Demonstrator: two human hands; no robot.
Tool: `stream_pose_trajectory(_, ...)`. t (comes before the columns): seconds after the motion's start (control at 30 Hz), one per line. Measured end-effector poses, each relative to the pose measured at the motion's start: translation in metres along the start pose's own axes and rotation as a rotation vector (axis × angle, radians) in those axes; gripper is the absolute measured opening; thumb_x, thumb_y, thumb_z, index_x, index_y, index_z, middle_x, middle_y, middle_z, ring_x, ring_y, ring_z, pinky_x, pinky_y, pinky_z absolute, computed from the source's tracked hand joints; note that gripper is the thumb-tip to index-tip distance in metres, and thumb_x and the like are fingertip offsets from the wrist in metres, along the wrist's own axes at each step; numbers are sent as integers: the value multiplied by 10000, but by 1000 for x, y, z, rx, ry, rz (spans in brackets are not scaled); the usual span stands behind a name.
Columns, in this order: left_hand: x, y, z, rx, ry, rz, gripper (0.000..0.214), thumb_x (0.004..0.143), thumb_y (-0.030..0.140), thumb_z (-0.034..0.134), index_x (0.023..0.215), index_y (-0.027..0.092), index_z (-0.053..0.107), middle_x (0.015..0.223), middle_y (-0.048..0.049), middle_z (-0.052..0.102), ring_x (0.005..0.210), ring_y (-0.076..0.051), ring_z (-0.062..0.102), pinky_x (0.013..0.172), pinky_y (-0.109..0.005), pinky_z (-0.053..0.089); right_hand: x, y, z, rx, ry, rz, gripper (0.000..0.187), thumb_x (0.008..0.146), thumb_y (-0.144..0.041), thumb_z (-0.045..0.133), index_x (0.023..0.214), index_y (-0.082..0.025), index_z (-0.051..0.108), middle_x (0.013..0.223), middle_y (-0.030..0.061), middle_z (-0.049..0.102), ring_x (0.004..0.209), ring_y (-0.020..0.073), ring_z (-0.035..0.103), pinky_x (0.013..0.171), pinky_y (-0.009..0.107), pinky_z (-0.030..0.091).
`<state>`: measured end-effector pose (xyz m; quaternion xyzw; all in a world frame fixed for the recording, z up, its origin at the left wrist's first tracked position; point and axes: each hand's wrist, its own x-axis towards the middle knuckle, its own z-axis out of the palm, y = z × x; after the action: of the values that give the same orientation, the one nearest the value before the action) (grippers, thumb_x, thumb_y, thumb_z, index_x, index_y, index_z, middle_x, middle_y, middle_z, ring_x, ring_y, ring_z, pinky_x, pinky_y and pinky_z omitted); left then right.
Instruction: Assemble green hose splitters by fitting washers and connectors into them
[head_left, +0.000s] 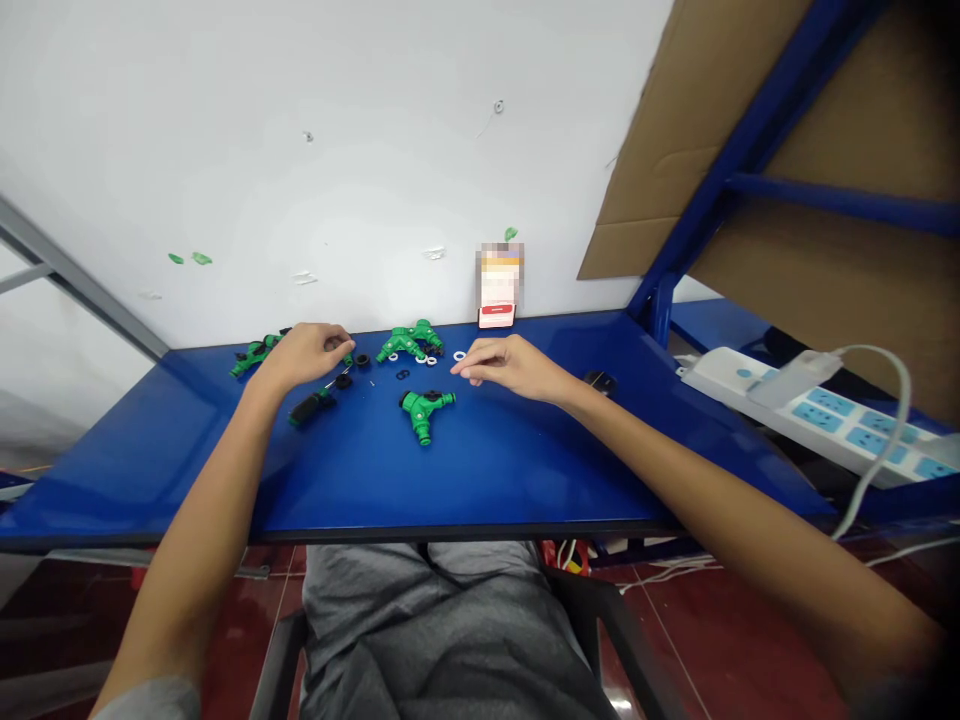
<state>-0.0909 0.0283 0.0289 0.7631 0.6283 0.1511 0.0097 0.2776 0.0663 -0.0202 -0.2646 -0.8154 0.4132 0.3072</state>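
Observation:
My left hand [306, 352] is over the left part of the blue table, its fingers curled and closed; what they hold, if anything, is hidden. Just below it lies a screwdriver [311, 406] with a dark handle, and black rings [362, 360] are close by. Green hose splitters [255, 353] lie partly behind that hand. My right hand [510, 366] has its fingertips pinched together beside a white ring washer [460, 356]; anything between them is too small to make out. Between my hands, a green Y-shaped hose splitter [425, 412] lies alone, with more splitters [405, 340] behind it.
A phone [498, 285] leans against the white wall at the table's back. Right of my right hand sits a small dark object [600, 382]. A white power strip [825, 410] with cables is at the right, beside a blue metal frame [664, 300]. Small black rings [403, 374] lie mid-table.

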Motion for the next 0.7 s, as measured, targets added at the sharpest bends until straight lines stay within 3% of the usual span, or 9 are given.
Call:
stream_pose_trajectory(0.13,-9,-18,-20,134,-269,-147,444,863,652,631,789,231,751,827,-79,789,783,-280,722,660,-324,469,3,0,8,127,26,3,304,900,-514,805,987,-238,898,1022,75,796,808,183,741,820,380,639)
stream_pose_trajectory(0.3,-20,-38,-27,10,-663,-340,443,599,644,861,669,229,723,706,-99,756,586,-253,684,536,-312,489,5,-1,18,251,77,71,404,849,-560,866,1040,-205,896,915,77,801,785,210,770,749,386,668)
stream_pose_trajectory(0.4,-21,-44,-24,-75,-684,-295,384,583,570,867,595,220,710,683,-113,755,552,-240,665,517,-313,519,6,-1,23,289,104,54,399,817,-552,899,1033,-217,902,932,67,785,809,210,793,809,392,691)
stream_pose_trajectory(0.53,-18,-42,-24,-27,-632,-316,312,633,508,818,591,216,717,695,-110,758,599,-247,694,545,-307,521,6,0,26,305,79,34,356,829,-498,893,1065,-231,900,954,67,801,840,207,809,872,409,695)
stream_pose_trajectory(0.7,-17,-30,-30,41,-543,-315,197,662,449,761,693,255,775,664,-52,724,660,-249,691,603,-306,464,5,-1,30,341,126,128,499,764,-402,946,1208,-195,850,916,88,858,795,228,818,771,394,696)
